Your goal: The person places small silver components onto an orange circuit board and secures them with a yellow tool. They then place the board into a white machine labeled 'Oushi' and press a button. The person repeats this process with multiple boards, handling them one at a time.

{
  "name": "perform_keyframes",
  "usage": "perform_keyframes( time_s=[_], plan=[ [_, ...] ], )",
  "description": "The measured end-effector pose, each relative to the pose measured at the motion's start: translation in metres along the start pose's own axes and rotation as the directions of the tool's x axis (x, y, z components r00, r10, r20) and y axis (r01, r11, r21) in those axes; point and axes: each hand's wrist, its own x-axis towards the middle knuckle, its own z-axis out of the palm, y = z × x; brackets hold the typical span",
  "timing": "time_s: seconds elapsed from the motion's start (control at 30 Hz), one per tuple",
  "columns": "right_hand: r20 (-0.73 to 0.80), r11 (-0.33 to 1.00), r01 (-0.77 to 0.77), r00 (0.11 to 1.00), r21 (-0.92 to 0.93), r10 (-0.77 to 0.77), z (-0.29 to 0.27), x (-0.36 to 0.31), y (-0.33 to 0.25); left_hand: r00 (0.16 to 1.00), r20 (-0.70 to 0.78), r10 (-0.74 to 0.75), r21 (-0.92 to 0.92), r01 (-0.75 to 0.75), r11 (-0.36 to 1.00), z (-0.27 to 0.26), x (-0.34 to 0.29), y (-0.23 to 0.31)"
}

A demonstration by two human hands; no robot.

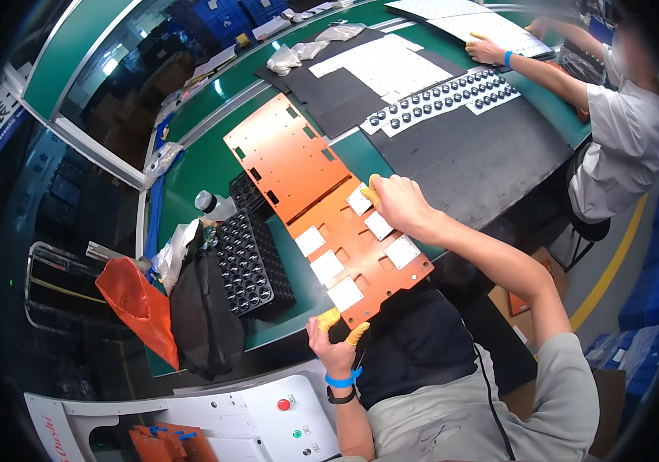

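Note:
A long orange panel with slots and holes lies slantwise on the green bench. Its near half carries several white square plates in two rows. My right hand is at the panel's right edge, yellow-capped fingertips closed at the farthest white plate of the right row; its other fingers are hidden. By the panel's near left corner, my left hand is open, its yellow-capped thumb and forefinger spread apart, holding nothing. Both forearms are bare, and a blue band rings my left wrist.
Black trays with round cups stand left of the panel, beside a bottle, a black bag and an orange bag. Rows of black round parts lie on a dark mat. A co-worker handles a white sheet.

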Motion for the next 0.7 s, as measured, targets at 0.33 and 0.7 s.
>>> perform_keyframes(
  time_s=[0.33, 0.7],
  plan=[
    [-0.278, 0.889, 0.030, 0.945, -0.458, -0.175, -0.070, 0.068, 0.111, 0.999, -0.001, -0.040, -0.016, 0.040, 0.999, -0.002, -0.001, -0.002],
    [0.245, 0.533, 0.588, 0.778, -0.608, -0.578, -0.085, -0.002, 0.165, 0.999, 0.021, -0.026, -0.011, 0.027, 1.000, -0.003, 0.002, -0.004]
  ],
)
